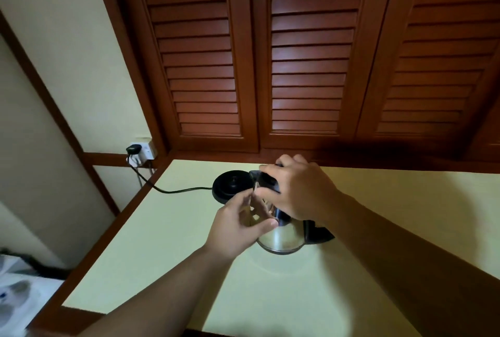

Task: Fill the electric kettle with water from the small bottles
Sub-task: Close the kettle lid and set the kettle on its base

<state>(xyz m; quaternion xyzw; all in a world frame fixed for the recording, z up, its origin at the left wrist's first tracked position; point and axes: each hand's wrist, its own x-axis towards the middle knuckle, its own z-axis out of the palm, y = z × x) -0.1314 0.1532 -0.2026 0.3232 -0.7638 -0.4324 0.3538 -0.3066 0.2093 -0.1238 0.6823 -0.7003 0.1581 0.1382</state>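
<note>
A steel electric kettle (278, 240) with a black handle (319, 232) stands on the pale green counter (270, 296), off its base. My right hand (300, 188) comes from above and grips the black lid (266, 180), which is tilted up. From the left, my left hand (238, 220) holds the kettle's upper rim, thumb in front and fingers at the opening. The hands hide the inside of the kettle. No small bottle is clearly in view.
The round black kettle base (230, 184) sits behind the kettle, its cord (173, 190) running left to a wall socket (140, 151). Brown louvred doors (308, 52) rise behind the counter. Blurred white and blue items (16, 299) lie low at the left.
</note>
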